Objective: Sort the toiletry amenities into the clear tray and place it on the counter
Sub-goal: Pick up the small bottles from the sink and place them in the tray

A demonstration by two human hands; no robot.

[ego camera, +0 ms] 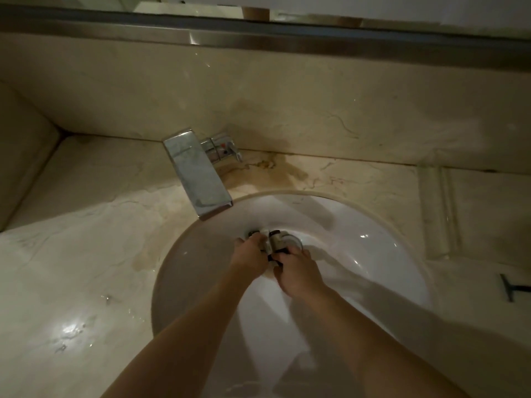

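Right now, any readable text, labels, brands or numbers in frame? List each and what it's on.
None readable.
Small bottles held by the left hand and right hand in the sink: any label is too small and blurred to read.
Faucet: red mark on the handle, no legible text.
Dark mark at the right edge: unclear.

I have one view only, from the head camera, so nothing is shared with a second. It looks steeply down and forward over the sink, close enough that both forearms run in from the near edge. The wide lens bends the counter at the left and right. The tap sits just left of centre, and the far wall with the mirror's lower edge crosses the top, tilted.
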